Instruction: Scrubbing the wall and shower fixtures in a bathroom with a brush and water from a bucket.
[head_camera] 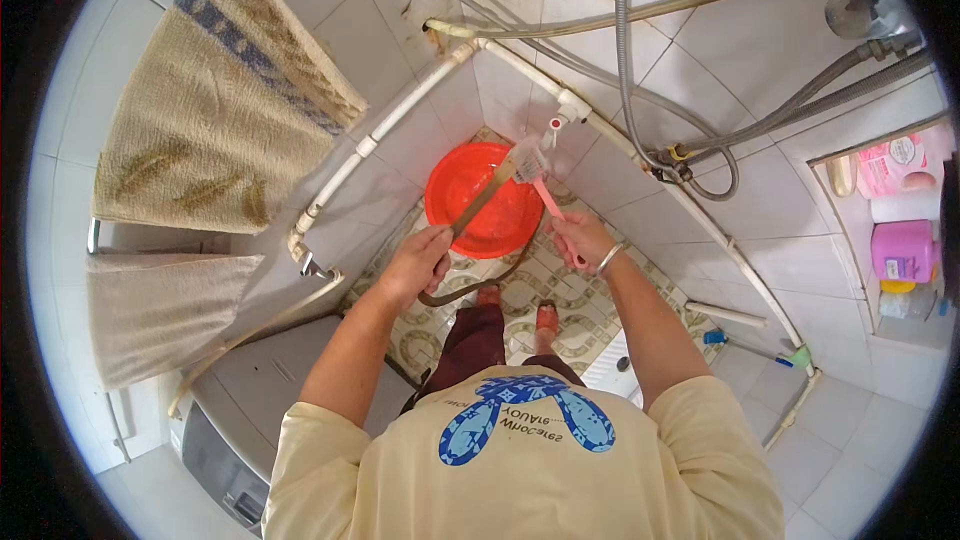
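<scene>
My left hand is closed around a long brown strap, which may be a belt. One length of the strap slants up over a red plastic basin; the other hangs below my hand and curves beside the basin's front. In my right hand is the pink handle of a scrubbing brush. The pale brush head meets the strap's upper end, just below a small tap with a red mark. A whitish blur around the head partly hides this contact. Some liquid shines inside the basin.
White pipes run along both tiled walls. Towels hang at left above a grey washing machine. Flexible hoses cross the upper right. A wall niche holds bottles and packets. My feet stand on patterned floor tiles.
</scene>
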`<action>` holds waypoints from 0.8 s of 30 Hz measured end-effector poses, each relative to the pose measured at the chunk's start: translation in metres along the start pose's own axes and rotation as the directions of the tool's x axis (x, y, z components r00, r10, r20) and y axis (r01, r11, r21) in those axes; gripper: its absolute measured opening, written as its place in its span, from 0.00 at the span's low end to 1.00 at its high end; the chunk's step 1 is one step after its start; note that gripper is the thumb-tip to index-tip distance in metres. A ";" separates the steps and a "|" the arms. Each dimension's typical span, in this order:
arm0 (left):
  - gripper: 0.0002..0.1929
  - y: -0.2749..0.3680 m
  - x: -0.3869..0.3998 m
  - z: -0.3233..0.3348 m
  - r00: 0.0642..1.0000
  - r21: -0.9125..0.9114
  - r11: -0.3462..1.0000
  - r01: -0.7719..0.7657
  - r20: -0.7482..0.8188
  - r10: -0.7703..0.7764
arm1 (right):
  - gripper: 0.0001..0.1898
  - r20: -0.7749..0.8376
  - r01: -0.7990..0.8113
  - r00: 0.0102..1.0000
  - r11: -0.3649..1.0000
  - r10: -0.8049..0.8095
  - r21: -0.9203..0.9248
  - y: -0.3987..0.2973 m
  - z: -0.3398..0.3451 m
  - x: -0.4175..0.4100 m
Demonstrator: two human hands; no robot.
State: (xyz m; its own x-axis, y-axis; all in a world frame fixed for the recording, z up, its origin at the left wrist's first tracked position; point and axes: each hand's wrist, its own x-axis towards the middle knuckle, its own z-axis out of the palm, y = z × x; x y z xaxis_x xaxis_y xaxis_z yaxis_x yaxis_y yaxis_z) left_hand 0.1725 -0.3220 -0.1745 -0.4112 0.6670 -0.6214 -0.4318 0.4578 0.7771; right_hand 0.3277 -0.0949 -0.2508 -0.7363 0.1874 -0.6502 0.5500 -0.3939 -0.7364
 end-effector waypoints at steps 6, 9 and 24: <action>0.11 -0.013 0.005 -0.006 0.998 -0.037 0.999 -0.012 -0.066 0.010 | 0.12 -0.007 0.033 0.999 0.996 -0.032 0.088 -0.003 0.018 -0.002; 0.11 -0.008 0.004 -0.004 0.998 -0.076 0.997 -0.012 -0.059 0.007 | 0.12 -0.230 0.064 0.966 0.972 -0.117 -0.226 0.021 0.007 0.023; 0.12 -0.016 0.005 -0.006 0.998 -0.002 0.999 0.043 -0.048 -0.043 | 0.17 -0.277 -0.069 0.769 0.355 -0.577 -0.932 -0.001 0.015 0.017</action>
State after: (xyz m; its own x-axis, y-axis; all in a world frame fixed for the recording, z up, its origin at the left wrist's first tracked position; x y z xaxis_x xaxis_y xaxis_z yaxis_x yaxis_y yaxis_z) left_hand 0.1727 -0.3293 -0.1900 -0.4307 0.6176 -0.6581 -0.4508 0.4844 0.7497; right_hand 0.3084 -0.1050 -0.2581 -0.7741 0.6202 -0.1268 0.6137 0.6862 -0.3904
